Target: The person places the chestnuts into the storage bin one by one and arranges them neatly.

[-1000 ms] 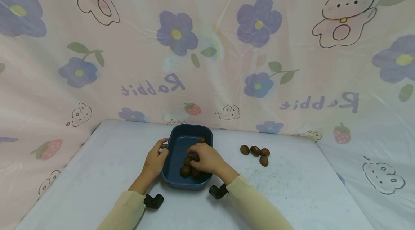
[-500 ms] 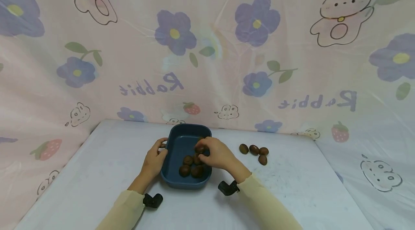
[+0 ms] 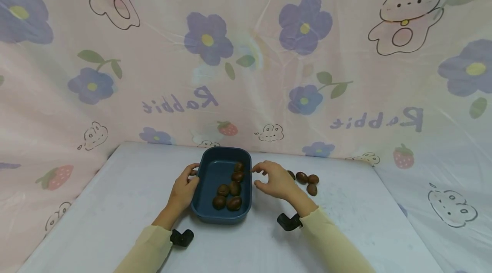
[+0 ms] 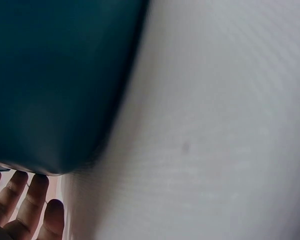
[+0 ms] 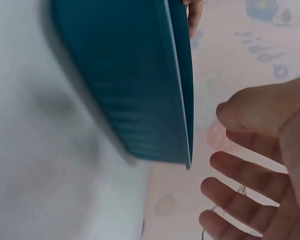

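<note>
A dark blue rectangular tray (image 3: 207, 217) stands on the white table and holds several brown chestnuts (image 3: 233, 203), mostly along its right half. At the tray's left side, my left hand (image 3: 183, 192) rests with its fingertips against the wall; the left wrist view shows those fingers (image 4: 31, 205) spread and fairly straight. My right hand (image 3: 278, 181) is just outside the right rim, thumb and fingers apart with nothing between them, as the right wrist view also shows. More chestnuts (image 3: 301, 177) lie on the table beyond it, one partly hidden behind the hand.
The white table (image 3: 365, 221) backs onto a hanging cloth (image 3: 253, 85) printed with flowers and rabbits. Each wrist carries a small black camera; the right one (image 3: 289, 222) sits low over the table.
My right hand has let go of a chestnut inside the tray near its right wall, then moved right, out past the rim. The left hand stays at the tray's side.
</note>
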`<state>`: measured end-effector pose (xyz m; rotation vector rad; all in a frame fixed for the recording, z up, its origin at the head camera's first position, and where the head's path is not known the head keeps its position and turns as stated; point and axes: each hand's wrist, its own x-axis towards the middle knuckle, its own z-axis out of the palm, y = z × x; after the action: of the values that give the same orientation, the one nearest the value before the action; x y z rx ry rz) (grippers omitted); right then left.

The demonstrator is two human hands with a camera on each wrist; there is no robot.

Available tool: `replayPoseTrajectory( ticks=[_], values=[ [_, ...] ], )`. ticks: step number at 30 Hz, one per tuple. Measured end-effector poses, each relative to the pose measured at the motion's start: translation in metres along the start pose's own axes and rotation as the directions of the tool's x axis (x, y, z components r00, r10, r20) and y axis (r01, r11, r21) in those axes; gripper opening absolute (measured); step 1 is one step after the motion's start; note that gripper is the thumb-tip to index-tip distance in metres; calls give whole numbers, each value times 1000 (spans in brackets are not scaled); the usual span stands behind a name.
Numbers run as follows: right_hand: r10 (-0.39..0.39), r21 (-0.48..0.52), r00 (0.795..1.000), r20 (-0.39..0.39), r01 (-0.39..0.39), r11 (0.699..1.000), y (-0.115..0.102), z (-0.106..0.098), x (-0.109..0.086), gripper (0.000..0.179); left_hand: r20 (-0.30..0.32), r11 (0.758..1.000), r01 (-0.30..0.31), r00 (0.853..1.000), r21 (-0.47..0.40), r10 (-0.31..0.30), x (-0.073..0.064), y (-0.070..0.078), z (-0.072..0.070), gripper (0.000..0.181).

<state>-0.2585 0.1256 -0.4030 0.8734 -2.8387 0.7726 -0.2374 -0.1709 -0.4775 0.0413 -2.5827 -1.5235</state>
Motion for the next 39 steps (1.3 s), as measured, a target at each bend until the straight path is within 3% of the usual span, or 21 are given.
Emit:
replayPoseTrajectory(
  ticks=[15, 25, 39],
  values=[
    [75, -39, 997, -26, -76, 996, 40, -26, -25, 27, -15, 1000, -19, 1000, -8, 19, 3, 0, 2, 45],
    [121, 6, 992, -35, -121, 993, 69, -35, -45, 21, -9, 1000, -14, 1000, -14, 14, 3, 0, 1, 45],
    [247, -103, 967, -68, -253, 962, 106, -40, -72, 27, -16, 1000, -3, 1000, -3, 3, 1, -2, 1, 44]
  ],
)
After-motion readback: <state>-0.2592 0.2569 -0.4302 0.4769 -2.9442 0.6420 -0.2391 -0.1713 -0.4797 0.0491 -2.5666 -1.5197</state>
